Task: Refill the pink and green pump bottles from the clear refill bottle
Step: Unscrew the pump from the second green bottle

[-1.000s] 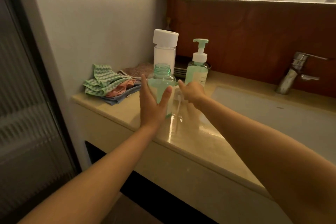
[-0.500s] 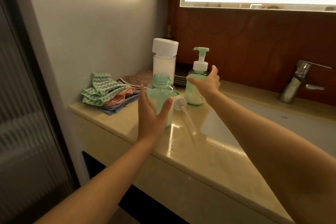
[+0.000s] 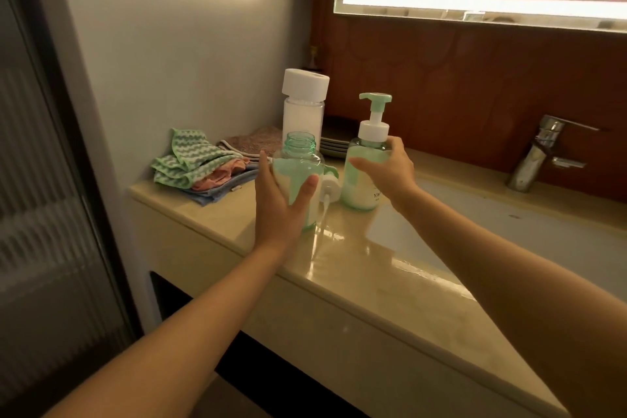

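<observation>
Beige countertop [image 3: 356,268] carries the uncapped green bottle [image 3: 298,159] upright, left hand [image 3: 281,204] wrapped around its body. Right hand [image 3: 390,170] grips the capped green pump bottle [image 3: 359,187] just beside it; the clear refill bottle [image 3: 303,112] stands behind both.

Left hand [image 3: 281,204]: frame centre, bare forearm rising from lower left, thumb and fingers wrapped round uncapped green bottle [image 3: 300,170].
Right hand [image 3: 390,170]: right of centre, bare forearm entering from lower right, thumb and fingers curled round pump bottle [image 3: 359,190].
</observation>
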`<state>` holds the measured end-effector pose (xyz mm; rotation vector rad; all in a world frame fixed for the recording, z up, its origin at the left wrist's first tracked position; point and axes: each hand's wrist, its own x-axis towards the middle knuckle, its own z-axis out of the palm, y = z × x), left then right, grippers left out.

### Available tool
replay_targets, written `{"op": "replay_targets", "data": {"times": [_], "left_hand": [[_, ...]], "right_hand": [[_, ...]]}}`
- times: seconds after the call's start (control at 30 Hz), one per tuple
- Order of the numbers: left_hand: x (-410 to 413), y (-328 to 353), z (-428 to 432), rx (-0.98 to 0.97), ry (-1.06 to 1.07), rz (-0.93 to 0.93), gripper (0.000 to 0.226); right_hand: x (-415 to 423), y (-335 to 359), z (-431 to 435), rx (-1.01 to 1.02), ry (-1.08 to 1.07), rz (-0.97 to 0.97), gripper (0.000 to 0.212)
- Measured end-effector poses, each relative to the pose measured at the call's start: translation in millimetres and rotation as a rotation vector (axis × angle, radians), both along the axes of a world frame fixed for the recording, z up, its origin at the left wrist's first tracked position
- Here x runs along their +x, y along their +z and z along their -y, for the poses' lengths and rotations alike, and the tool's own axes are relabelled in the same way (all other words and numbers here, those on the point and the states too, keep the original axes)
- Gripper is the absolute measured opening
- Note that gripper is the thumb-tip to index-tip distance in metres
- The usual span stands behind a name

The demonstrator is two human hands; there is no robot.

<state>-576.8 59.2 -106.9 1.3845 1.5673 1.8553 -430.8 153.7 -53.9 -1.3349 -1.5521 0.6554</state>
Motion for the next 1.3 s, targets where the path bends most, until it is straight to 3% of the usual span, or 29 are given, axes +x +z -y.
{"op": "replay_targets", "data": {"times": [0.23, 0.47, 0.6, 0.7, 0.9, 1.1, 1.23, 1.3], "left_hand": [[1.0, 3.0, 5.3, 0.011, -0.006, 0.003, 0.091], [0.4, 8.9, 23.3, 0.118, 0.153, -0.031, 0.088], [-8.6, 6.3, 35.0, 0.209, 0.171, -0.009, 0.081], [-10.2, 2.9, 45.8, 0.228, 0.169, -0.054, 0.086], [28.6, 14.7, 55.4, 0.092, -0.018, -0.181, 0.081], [49.6, 19.0, 46.5, -0.026, -0.112, -0.062, 0.089], [50.1, 19.1, 46.5, -0.076, -0.120, -0.036, 0.086], [47.6, 19.6, 46.0, -0.096, -0.114, -0.063, 0.081]], "right_hand": [[6.9, -0.1, 45.8, -0.001, 0.046, 0.012, 0.065], [1.8, -5.8, 85.2, 0.019, 0.143, 0.027, 0.066], [6.8, -2.0, 98.3, 0.143, 0.143, 0.187, 0.061], [8.4, 9.0, 99.4, 0.202, 0.119, 0.175, 0.069], [-3.1, 41.4, 100.0, 0.257, 0.107, 0.213, 0.069], [-11.7, 53.1, 108.1, 0.231, 0.138, 0.259, 0.046], [-10.6, 53.5, 114.5, 0.156, 0.271, 0.178, 0.035], [-11.4, 53.5, 115.9, 0.079, 0.332, 0.082, 0.041]]}}
